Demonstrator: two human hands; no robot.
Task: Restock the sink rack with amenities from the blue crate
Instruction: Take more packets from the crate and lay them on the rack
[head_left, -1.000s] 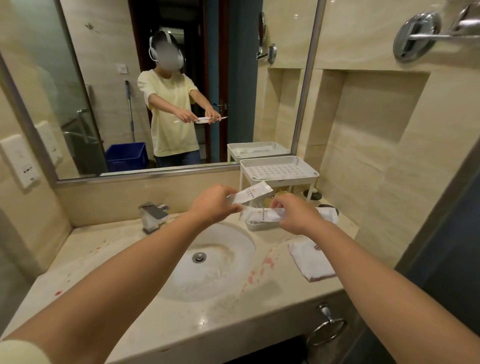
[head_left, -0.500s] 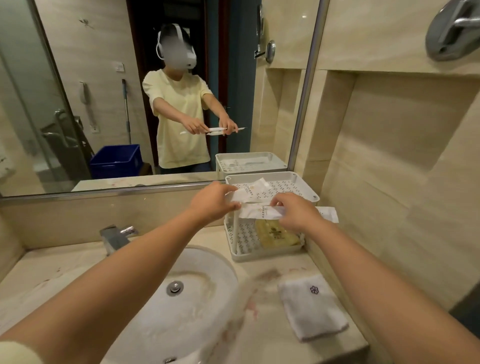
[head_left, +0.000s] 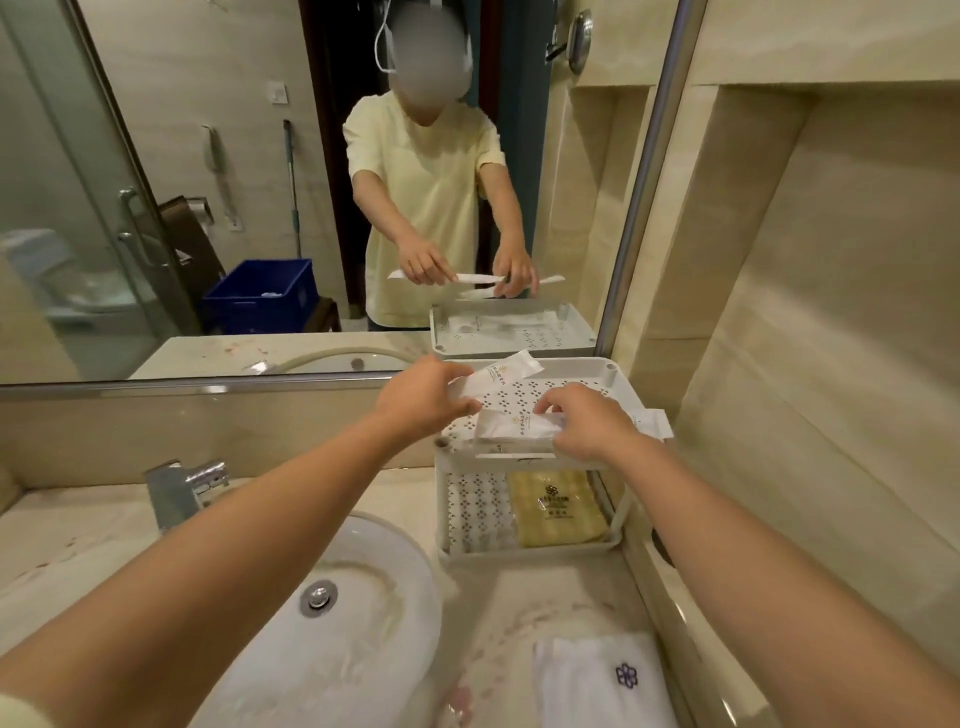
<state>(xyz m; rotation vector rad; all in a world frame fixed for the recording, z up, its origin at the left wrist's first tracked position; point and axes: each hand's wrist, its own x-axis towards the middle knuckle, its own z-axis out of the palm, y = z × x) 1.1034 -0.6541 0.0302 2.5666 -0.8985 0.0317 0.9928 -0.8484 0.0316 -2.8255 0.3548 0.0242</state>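
A white two-tier perforated rack (head_left: 608, 371) stands on the counter right of the basin, against the mirror. My left hand (head_left: 423, 397) grips a long white amenity packet (head_left: 501, 375) above the rack's top tier. My right hand (head_left: 589, 423) grips a second white packet (head_left: 511, 427) low over the top tier's front edge; its far end sticks out to the right. A yellow packet (head_left: 556, 506) lies on the lower tier. The blue crate (head_left: 260, 296) shows only in the mirror, behind me on the floor.
A round white basin (head_left: 332, 623) with a chrome tap (head_left: 179, 488) sits left of the rack. A folded white towel (head_left: 597, 680) lies on the counter in front. The tiled wall and a recess close in on the right.
I have stepped closer and the view has tilted down. Both hands have carried their packets forward and now hover over the rack's top tier.
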